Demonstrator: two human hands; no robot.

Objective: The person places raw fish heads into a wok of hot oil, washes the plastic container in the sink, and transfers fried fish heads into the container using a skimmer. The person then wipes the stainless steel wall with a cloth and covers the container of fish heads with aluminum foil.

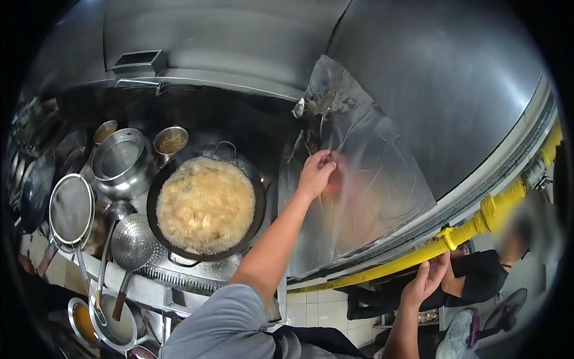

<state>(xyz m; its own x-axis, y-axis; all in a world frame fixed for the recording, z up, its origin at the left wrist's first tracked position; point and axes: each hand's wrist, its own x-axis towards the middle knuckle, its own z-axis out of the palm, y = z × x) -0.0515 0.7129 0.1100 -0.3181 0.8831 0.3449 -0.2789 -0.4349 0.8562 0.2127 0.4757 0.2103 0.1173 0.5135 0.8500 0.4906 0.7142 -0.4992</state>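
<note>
My left hand (315,175) reaches out beside a foil-like metal sheet (373,179), its thumb and fingers pinched together; what they hold, if anything, is too small to name. To its left, a black wok (261,206) holds bubbling oil with pale pieces (205,203) frying in it. Lower right, my right hand (426,281) is raised by a yellow pipe (394,267), thumb and fingers apart, with nothing visible between them. A reddish glow shows on the sheet just right of my left hand.
A perforated skimmer (134,242), a ladle (120,209), a mesh strainer (72,207) and metal pots (122,161) stand left of the wok. Bowls (113,323) sit lower left. Another person in dark clothing (483,276) is at the lower right, beyond the pipe.
</note>
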